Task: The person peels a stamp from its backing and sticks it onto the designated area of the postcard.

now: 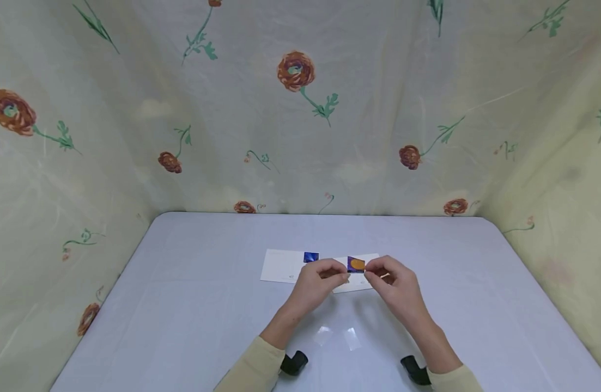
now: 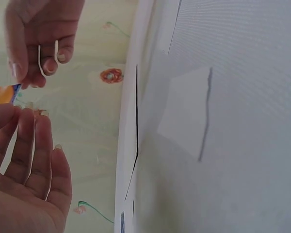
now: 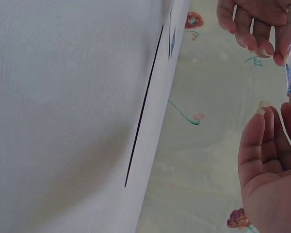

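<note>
Held up between both hands is a small purple stamp (image 1: 356,264) with an orange round shape on it. My left hand (image 1: 316,283) pinches its left edge between thumb and fingertips. The right hand (image 1: 399,286) pinches the opposite edge the same way. In the left wrist view the stamp (image 2: 3,94) appears raised above the table. Below and behind the hands lies a white card or envelope (image 1: 355,284), partly covered by them. Beside it on the left is another white card or envelope (image 1: 279,265) with a dark blue stamp (image 1: 310,257) at its upper right corner.
Two small clear, shiny pieces (image 1: 351,338) lie on the white table (image 1: 192,305) between the forearms. Black wrist-worn devices (image 1: 294,363) sit at both sleeves. Behind and beside the table hangs a pale cloth (image 1: 359,147) with printed flowers.
</note>
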A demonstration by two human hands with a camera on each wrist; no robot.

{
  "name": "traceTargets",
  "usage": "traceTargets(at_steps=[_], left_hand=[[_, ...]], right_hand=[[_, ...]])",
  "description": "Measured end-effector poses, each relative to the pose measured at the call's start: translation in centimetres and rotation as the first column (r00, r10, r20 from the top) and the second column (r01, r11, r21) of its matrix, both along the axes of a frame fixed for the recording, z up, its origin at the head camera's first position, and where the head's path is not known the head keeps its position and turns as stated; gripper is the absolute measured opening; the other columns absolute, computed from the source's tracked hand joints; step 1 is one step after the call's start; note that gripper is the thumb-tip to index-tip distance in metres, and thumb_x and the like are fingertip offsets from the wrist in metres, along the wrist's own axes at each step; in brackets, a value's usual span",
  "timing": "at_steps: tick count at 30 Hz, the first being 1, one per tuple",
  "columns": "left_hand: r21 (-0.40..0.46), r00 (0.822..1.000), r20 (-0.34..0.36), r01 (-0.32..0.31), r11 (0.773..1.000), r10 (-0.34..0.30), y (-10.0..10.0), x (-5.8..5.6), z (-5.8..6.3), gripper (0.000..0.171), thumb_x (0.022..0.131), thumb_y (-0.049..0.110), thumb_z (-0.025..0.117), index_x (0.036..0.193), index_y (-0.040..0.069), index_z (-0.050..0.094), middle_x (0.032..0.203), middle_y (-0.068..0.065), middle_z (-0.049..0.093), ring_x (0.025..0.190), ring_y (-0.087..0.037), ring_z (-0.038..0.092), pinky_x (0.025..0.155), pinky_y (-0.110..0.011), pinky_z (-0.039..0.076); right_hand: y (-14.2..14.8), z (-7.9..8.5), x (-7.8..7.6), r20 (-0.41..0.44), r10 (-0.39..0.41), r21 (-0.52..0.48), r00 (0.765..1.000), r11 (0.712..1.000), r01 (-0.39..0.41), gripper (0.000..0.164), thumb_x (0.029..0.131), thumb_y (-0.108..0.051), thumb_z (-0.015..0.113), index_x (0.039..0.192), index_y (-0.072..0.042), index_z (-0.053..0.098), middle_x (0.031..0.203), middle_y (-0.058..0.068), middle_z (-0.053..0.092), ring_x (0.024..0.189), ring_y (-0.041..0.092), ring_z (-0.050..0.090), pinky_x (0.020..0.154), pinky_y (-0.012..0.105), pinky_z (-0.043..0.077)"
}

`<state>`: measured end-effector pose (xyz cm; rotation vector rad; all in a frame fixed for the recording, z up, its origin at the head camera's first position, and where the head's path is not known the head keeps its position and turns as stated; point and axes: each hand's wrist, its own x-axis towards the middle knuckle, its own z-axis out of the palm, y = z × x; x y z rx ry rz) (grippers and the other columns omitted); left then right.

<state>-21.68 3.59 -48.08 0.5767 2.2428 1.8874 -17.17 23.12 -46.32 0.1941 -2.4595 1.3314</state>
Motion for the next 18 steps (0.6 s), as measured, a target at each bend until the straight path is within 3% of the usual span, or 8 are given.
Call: traceTargets(at_steps=[8, 18], left_hand=[[0.001, 1.000, 0.022, 0.009, 1.000, -0.009, 0.14, -0.04, -0.04, 0.009, 0.092, 0.023, 0.072, 0.096, 0.016, 0.075, 0.096, 0.001, 0.073, 0.083, -0.007, 0.064, 0.074, -0.022, 0.054], [-0.030, 0.999, 0.033, 0.031, 0.999, -0.030, 0.22, 0.05, -0.08, 0.012, 0.091, 0.026, 0.072, 0.097, 0.017, 0.075, 0.097, 0.002, 0.074, 0.083, -0.006, 0.065, 0.075, -0.022, 0.054]], right_hand=[[0.07, -0.02, -0.02, 0.031, -0.003, 0.008, 1.000, 1.000, 0.003, 0.005, 0.093, -0.012, 0.069, 0.098, -0.012, 0.068, 0.095, 0.003, 0.068, 0.084, 0.009, 0.059, 0.072, 0.018, 0.053], [0.01, -0.08, 0.01, 0.030, 0.046, -0.091, 0.998, 0.995, -0.043, 0.004, 0.095, -0.011, 0.066, 0.095, -0.007, 0.066, 0.092, 0.007, 0.065, 0.080, 0.010, 0.059, 0.070, 0.018, 0.054]])
